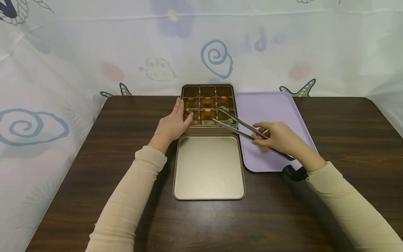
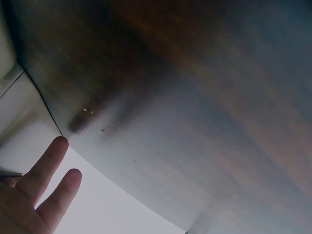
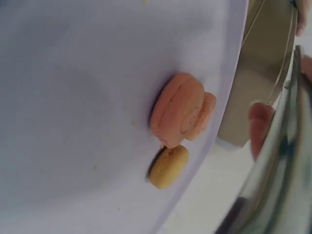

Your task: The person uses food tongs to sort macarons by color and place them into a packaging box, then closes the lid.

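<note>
My right hand [image 1: 278,136] holds metal tongs [image 1: 248,127], whose arms are spread apart. Their tips reach over the right and middle compartments of a gold tin [image 1: 207,130] with a brown divided insert. A green macaron [image 1: 230,121] sits in the front right compartment, and other green, red and yellow pieces show in the tin. With fingers extended, my left hand [image 1: 171,123] rests along the tin's left edge. Beneath the right hand, salmon-pink macarons [image 3: 175,112] and a yellow macaron [image 3: 168,166] lie on a lilac tray [image 1: 267,105].
Directly in front of the tin lies a flat gold metal lid [image 1: 209,168]. The lilac tray stands right beside the tin on a dark wooden table [image 1: 126,140]. A printed white cloth [image 1: 258,66] hangs behind the table's far edge.
</note>
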{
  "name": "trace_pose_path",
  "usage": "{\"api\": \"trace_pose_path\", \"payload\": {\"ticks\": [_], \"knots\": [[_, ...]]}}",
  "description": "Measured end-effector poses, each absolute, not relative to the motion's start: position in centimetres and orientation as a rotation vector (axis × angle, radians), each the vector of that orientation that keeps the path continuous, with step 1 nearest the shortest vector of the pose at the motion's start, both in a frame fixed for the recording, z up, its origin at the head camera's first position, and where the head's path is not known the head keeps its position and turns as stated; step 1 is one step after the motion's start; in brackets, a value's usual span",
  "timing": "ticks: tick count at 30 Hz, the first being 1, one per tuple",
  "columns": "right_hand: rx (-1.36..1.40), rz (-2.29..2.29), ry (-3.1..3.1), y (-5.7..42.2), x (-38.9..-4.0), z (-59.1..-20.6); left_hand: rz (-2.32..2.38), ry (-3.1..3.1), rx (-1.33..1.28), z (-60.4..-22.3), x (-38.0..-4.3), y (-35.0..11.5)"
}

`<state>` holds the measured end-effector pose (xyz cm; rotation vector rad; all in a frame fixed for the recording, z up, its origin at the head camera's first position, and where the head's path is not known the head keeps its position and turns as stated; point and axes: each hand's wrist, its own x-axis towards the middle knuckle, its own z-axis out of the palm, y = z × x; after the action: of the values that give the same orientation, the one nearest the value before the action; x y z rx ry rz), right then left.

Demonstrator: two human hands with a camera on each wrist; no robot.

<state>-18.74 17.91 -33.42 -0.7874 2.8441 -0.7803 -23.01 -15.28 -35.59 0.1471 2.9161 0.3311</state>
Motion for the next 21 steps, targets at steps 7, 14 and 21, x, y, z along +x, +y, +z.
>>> {"api": "trace_pose_path", "payload": {"ticks": [7, 14, 21], "knots": [[-0.687, -0.750, 2.897, 19.5, -18.4, -33.0, 0.333, 2.920, 0.147, -35.7, -23.0, -15.2], [-0.610, -0.788, 2.920, 22.5, -18.1, -32.6, 0.333, 2.919, 0.151, -35.8, -23.0, -15.1], [-0.461, -0.785, 2.944, 25.5, -17.7, -32.7, 0.343, 2.917, 0.158, -35.6, -22.9, -15.3]]}}
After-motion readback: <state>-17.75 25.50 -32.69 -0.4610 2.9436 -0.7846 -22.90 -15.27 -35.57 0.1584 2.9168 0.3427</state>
